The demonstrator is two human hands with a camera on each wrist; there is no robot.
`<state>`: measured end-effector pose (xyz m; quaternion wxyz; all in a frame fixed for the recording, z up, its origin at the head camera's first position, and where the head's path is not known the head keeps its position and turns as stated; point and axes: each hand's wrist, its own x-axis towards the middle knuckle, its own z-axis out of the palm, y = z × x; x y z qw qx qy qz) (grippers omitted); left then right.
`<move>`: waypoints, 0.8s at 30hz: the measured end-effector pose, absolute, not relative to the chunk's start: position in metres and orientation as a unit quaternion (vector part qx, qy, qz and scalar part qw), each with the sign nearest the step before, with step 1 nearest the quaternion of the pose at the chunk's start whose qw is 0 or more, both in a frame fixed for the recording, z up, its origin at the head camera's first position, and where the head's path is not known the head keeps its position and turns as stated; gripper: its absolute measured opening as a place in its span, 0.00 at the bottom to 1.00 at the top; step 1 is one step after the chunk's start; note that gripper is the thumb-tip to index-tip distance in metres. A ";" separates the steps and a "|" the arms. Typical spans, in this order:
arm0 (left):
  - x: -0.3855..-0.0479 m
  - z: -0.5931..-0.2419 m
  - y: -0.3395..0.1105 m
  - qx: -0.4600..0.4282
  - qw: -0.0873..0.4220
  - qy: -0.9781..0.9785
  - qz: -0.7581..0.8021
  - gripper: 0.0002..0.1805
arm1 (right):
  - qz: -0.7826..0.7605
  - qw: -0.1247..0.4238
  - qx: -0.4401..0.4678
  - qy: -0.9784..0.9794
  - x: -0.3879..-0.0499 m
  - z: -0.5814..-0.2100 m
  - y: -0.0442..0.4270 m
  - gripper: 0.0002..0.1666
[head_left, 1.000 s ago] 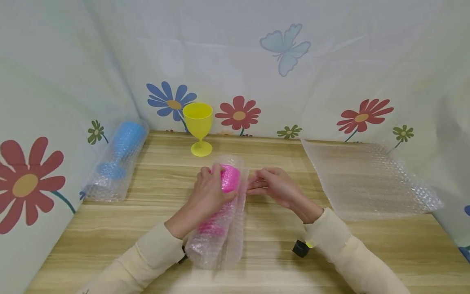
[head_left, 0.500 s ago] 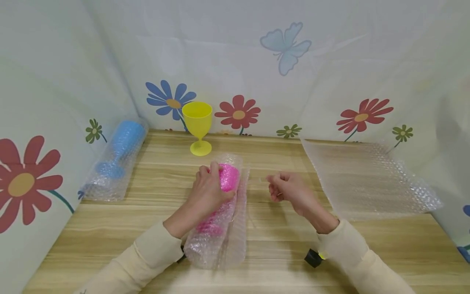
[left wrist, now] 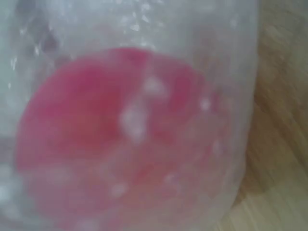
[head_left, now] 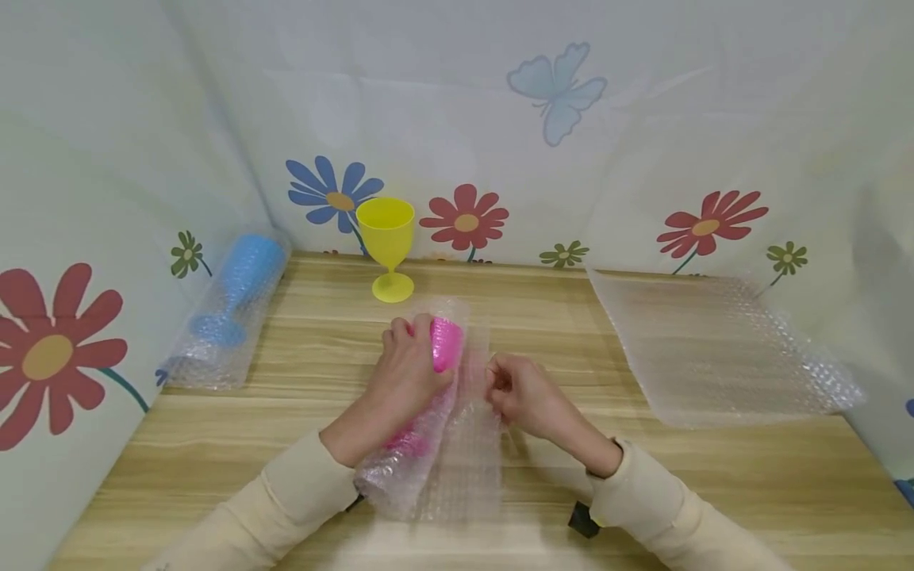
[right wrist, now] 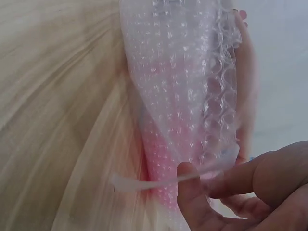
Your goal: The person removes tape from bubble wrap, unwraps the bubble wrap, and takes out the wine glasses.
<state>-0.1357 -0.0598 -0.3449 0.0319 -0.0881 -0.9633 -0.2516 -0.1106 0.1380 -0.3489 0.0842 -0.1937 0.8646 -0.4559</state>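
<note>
A pink goblet (head_left: 446, 346) lies on its side, rolled in bubble wrap (head_left: 467, 444) whose loose flap spreads to the right. My left hand (head_left: 405, 369) grips the roll from its left side, fingers curled over the upper end. Blurred through the plastic, the pink round base (left wrist: 96, 120) fills the left wrist view. At the flap's right edge is my right hand (head_left: 527, 396), pinching a thin translucent strip (right wrist: 144, 184) between thumb and finger. That strip runs across the wrap in the right wrist view; whether it is stuck to it I cannot tell.
Behind the roll stands a yellow goblet (head_left: 389, 246) upright. A blue goblet (head_left: 246, 274) in bubble wrap leans along the left wall. A flat bubble wrap sheet (head_left: 700, 357) lies at the right on the wooden table (head_left: 543, 309).
My right hand pulled away to the right from the wrap, then came back to its edge, somewhat lower. The flap has spread further right. My left hand has stayed on the roll.
</note>
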 end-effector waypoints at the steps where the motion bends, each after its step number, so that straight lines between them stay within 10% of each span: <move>1: -0.135 -0.344 -0.061 -0.091 0.031 -0.963 -0.250 0.38 | -0.451 0.086 -0.203 0.865 -0.111 -0.349 0.138 0.11; 24: -0.132 -0.351 -0.071 -0.096 0.004 -0.973 -0.208 0.49 | -0.428 0.111 -0.167 0.881 -0.117 -0.344 0.145 0.04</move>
